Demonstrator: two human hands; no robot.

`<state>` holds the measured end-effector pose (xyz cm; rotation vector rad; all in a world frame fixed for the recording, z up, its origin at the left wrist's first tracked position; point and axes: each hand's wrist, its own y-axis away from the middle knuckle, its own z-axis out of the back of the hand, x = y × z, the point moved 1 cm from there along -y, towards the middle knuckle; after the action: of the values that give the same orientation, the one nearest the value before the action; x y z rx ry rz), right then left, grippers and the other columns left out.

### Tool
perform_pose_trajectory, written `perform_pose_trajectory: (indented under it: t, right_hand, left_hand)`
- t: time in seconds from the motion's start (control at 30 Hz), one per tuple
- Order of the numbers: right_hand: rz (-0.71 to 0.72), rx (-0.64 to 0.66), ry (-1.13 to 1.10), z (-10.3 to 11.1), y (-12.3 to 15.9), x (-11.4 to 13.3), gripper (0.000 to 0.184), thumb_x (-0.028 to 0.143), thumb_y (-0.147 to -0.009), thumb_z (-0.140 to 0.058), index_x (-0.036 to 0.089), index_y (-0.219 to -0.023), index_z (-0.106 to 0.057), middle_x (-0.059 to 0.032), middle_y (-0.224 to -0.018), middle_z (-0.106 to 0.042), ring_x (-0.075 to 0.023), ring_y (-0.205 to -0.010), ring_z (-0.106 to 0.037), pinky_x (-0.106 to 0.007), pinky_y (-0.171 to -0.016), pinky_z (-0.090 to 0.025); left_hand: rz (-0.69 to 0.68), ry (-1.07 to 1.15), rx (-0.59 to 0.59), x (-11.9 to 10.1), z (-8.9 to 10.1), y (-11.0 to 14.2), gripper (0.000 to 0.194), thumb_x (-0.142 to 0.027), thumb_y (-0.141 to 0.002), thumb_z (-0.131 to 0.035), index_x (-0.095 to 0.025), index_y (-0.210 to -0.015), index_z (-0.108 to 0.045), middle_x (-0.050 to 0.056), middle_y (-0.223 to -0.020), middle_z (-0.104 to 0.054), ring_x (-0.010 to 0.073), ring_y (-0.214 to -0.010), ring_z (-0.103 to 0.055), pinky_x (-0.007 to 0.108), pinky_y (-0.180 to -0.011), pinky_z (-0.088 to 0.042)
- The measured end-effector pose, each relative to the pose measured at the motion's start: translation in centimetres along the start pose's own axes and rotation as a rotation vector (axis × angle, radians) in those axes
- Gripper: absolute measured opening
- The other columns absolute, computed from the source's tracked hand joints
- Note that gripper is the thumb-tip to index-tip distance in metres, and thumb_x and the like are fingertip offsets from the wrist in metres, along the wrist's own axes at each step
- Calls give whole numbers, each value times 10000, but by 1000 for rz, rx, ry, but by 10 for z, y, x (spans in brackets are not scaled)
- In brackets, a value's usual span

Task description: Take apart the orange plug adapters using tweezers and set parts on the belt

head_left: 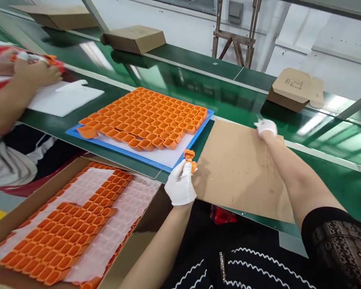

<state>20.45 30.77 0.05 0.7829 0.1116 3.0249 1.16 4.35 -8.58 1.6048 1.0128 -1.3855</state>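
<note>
Far L: co-worker's hands (37,70), blurred, closed about a red-and-orange item (56,63) above a white sheet (63,100); on same sheet, a glove-like white piece (72,85), lying flat. Behind, along far green ledge (195,60), first cardboard box (63,17). Btm L: open carton (42,197), w/ orange cups (75,224) packed in slanting rows, mouths up, plus pale liner (108,224) showing betw. and R of rows, faint cup shapes visible through it. L of ctr: blue tray (74,131) on green surface (206,134), w/ orange cups in close rows over white lining; front row uneven, one cup (88,131) tipped over at near L corner, lining bare at near R corner. Behind tray, second cardboard box (135,39) on ledge.

Ctr: L hand (180,186), white-gloved, gripping small orange piece (189,154) in fingertips, held up betw. tray's near R corner and brown cardboard sheet (240,172). R of ctr: same sheet, flat on surface, w/ shadows across its L part. Nr its far R corner: R hand (267,127), white-gloved, arm outstretched, fingers pointing away past sheet's far edge; whether holding anything, can't tell. Far R, behind R hand: third cardboard box (297,86), w/ dark print on lid, flap sticking out.
</note>
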Motion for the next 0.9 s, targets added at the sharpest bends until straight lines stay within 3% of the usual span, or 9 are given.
perform_pose_trajectory:
  t: [0.1,0.17,0.3,0.4,0.47,0.67,0.8,0.9]
  right_hand:
    - [-51,-69,36,31,-27,-30,324,414,-960,-649,154,-1153,-650,-98,-1145,-688,-212,-968,-670,-413,-856,-577]
    - [-15,-84,37,33,-22,-55,367,477,-957,-622,118,-976,-692,-99,-998,-733,-206,-860,-669,-359,-810,-536]
    - [109,-67,32,14,19,-96,437,605,-856,-665,175,-890,-735,-85,-831,-750,-238,-791,-670,-329,-754,-495]
    - [146,-84,32,7,53,-116,444,633,-879,-591,239,-986,-764,-84,-852,-751,-288,-823,-692,-361,-750,-503]
    - [172,-98,24,8,71,-126,418,592,-899,-563,253,-1021,-773,-84,-843,-749,-307,-826,-701,-376,-748,-513]
    - [282,-142,-83,6,118,-143,418,508,-938,-508,264,-1192,-734,-66,-1168,-748,-277,-1053,-700,-361,-915,-543]
    - [269,-72,-141,-7,127,-147,467,603,-937,-497,229,-956,-777,-74,-998,-781,-242,-824,-741,-329,-729,-597]
    - [265,-34,-158,-14,122,-147,474,612,-934,-500,223,-937,-771,-77,-979,-783,-243,-817,-745,-325,-682,-599]
  left_hand:
    - [67,55,74,-4,-2,-1,385,-398,-758,-794,-118,-1021,-771,104,-1030,-759,222,-859,-745,349,-790,-627]
    - [174,123,147,-11,-3,-4,383,-396,-769,-797,-114,-1026,-759,110,-1031,-755,233,-875,-751,313,-706,-632]
    - [508,264,322,-38,-6,-4,319,-432,-875,-726,-143,-1010,-745,115,-988,-767,230,-903,-767,252,-630,-624]
    - [783,385,364,-65,-7,7,301,-472,-942,-652,-209,-1056,-743,83,-987,-771,191,-925,-768,204,-638,-621]
    - [891,460,369,-83,-9,19,294,-471,-962,-628,-244,-1113,-737,59,-1001,-773,181,-927,-770,197,-656,-625]
    - [972,508,383,-109,-18,43,297,-458,-991,-582,-283,-1182,-726,45,-994,-777,183,-893,-777,196,-601,-614]
    - [939,494,429,-110,-21,50,303,-464,-951,-645,-260,-1156,-737,63,-1024,-773,231,-938,-776,236,-596,-630]
    - [941,526,471,-106,-24,51,272,-444,-948,-658,-249,-1118,-743,57,-1032,-772,212,-962,-769,211,-623,-631]
